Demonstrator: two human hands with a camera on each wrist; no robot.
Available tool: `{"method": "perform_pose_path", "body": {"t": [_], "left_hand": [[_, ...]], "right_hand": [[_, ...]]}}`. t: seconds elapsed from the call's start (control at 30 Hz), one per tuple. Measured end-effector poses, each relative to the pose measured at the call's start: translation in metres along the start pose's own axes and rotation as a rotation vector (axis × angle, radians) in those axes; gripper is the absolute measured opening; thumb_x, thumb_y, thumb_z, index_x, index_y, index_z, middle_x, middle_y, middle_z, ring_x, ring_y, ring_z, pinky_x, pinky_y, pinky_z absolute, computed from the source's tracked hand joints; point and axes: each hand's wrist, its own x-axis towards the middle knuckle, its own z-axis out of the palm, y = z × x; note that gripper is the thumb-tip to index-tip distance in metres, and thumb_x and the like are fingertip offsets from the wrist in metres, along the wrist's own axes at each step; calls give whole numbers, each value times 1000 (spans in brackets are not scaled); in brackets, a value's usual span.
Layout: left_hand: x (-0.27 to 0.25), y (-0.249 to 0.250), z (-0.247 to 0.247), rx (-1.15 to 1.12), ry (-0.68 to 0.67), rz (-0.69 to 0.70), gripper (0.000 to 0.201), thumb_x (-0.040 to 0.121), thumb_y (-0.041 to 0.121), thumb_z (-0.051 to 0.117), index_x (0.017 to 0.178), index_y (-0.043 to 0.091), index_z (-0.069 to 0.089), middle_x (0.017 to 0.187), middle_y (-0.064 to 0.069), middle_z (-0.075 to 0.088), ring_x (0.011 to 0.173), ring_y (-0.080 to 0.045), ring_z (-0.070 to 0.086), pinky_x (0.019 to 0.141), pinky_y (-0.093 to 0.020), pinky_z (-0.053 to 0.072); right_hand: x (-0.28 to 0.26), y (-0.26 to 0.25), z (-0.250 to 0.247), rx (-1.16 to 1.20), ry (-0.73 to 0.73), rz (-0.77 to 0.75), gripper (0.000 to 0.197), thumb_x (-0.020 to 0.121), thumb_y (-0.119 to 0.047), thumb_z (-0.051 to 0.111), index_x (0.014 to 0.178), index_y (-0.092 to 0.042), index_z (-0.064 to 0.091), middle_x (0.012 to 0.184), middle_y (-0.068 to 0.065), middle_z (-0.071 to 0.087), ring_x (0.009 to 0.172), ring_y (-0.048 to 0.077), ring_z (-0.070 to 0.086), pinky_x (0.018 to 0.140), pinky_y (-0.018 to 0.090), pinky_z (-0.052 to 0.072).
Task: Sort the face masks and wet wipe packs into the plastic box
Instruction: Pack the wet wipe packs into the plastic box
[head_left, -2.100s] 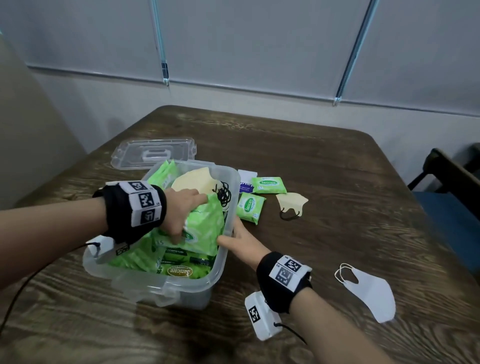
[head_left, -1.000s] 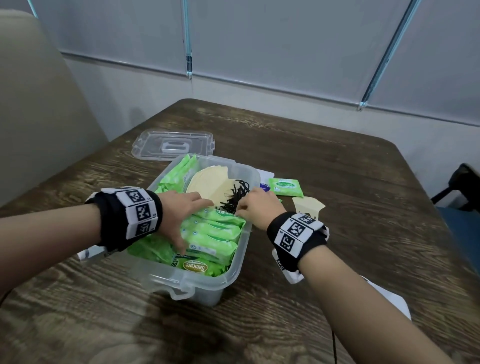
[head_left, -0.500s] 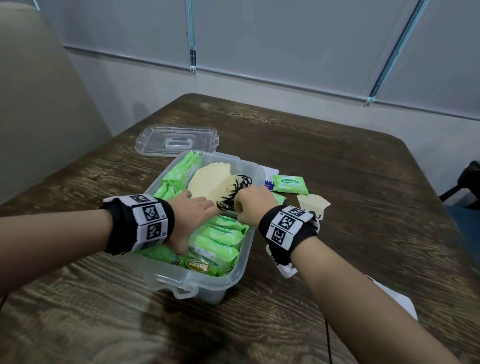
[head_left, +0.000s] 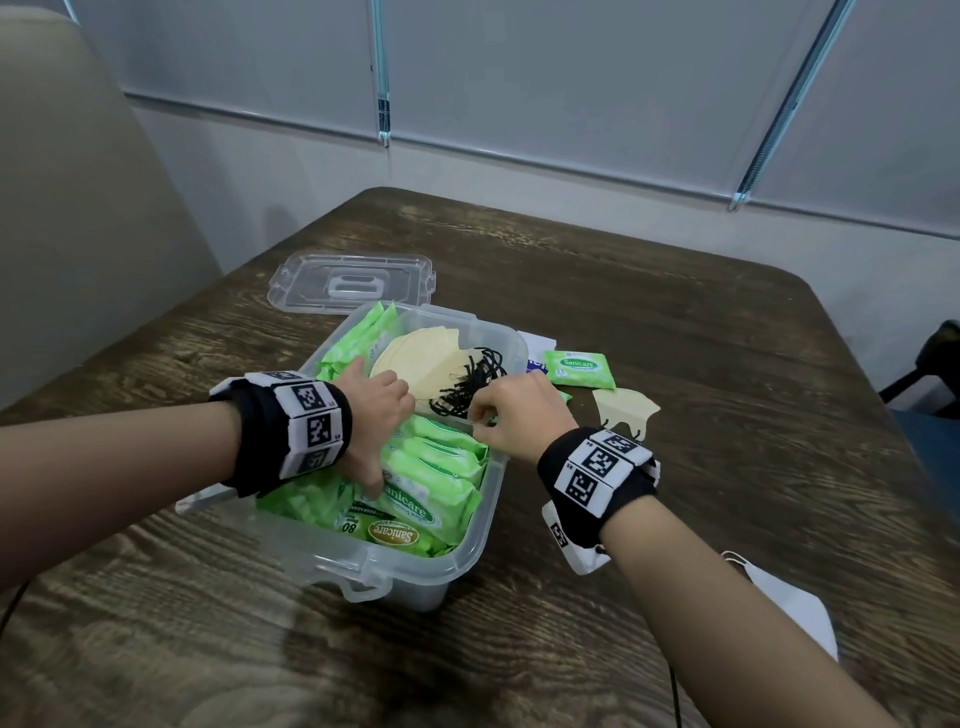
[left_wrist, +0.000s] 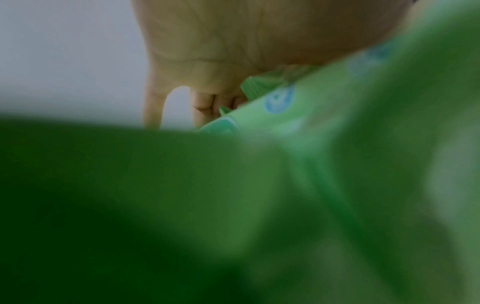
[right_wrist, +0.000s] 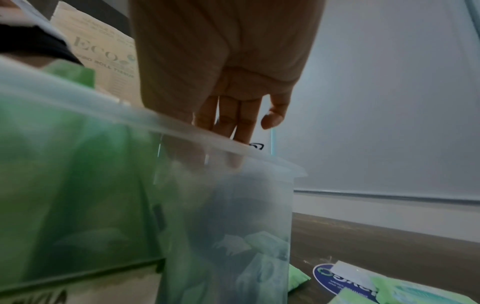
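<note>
Reaching into the clear plastic box (head_left: 470, 540) from either side, both hands work among its contents on the dark wooden counter (head_left: 675, 332). The left hand (head_left: 376, 410) lies on the row of green wet wipe packs (head_left: 431, 467) that stand on edge in the near half of the box, thumb down against a pack and fingers bent over the tops; the left wrist view, mostly blurred green, shows the fingers (left_wrist: 205, 102) running down behind a pack, but whether they truly grip it I cannot tell. The right hand (head_left: 511, 415) hovers over the box's right rim with its fingers curled down inside, next to the tangled black ear loops (head_left: 470, 382) of the cream face masks (head_left: 421, 364) stacked in the far half; what it pinches, if anything, is hidden. More green packs line the far-left wall. Outside the box, just to its right, lie a small green wipe pack (head_left: 579, 368) and a single cream mask (head_left: 626, 408); a white mask (head_left: 789, 605) lies near the right forearm. The clear lid (head_left: 350, 283) rests behind the box.
</note>
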Motion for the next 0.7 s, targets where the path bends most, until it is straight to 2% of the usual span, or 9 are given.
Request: {"method": "perform_pose_path", "body": {"t": [0.07,0.2,0.27,0.37,0.47,0.5,0.57,0.63,0.7], "left_hand": [[1,-2,0,-2,-15,-22,94,61,73,63,131,15,37,124,0,42,116,-17,39,109,-47,23],[-6,-1,3,-25,80,-68,104,58,73,65,135,14,26,133,-3,34,124,-20,34,111,-52,19],[-12,5,5,-9,127,-10,114,64,69,64,145,13,7,148,-7,16,137,-24,20,113,-54,13],[-19,16,11,-64,73,176,111,79,64,54,147,12,-15,157,-6,-10,145,-21,-1,116,-49,5],[-15,14,14,-155,55,229,105,84,66,44,147,11,-19,157,-5,-15,146,-18,-6,118,-45,4],[-12,11,13,-172,50,230,105,84,67,44,147,11,-18,157,-4,-15,146,-17,-6,118,-44,4],[-6,9,12,-184,41,233,107,83,67,46,147,10,-17,157,-4,-15,146,-17,-7,118,-43,2],[-3,9,12,-189,41,238,107,83,66,47,147,9,-17,157,-5,-17,146,-17,-9,118,-42,-1],[-2,10,13,-196,40,236,107,83,65,47,147,9,-18,156,-6,-19,145,-17,-10,117,-42,-2]], "right_hand": [[-4,4,4,39,65,-14,12,81,-22,60,87,-18,70,87,-4,67,87,17,59,80,29,31],[-6,11,8,93,97,-1,10,81,-26,63,84,-18,69,85,-5,64,91,15,47,83,30,33],[-5,13,6,152,25,-7,11,81,-27,66,84,-17,71,86,-3,67,90,12,45,84,28,38],[-3,11,0,358,-58,12,10,77,-26,69,76,-16,71,78,-4,69,79,11,58,79,29,49],[1,16,-5,510,275,126,18,75,-25,58,67,-11,66,69,-1,65,72,17,60,70,31,49],[5,20,-6,491,369,160,18,79,-21,55,70,-9,66,72,2,65,75,19,58,72,32,47],[17,27,-9,383,352,223,21,89,-15,49,94,-7,68,96,7,67,96,21,56,84,32,42],[32,32,-6,264,153,235,31,96,-16,40,118,-6,58,121,11,60,120,26,48,100,37,37],[44,33,0,198,-29,237,33,100,-21,32,124,-5,48,132,13,51,133,29,36,108,46,28]]}}
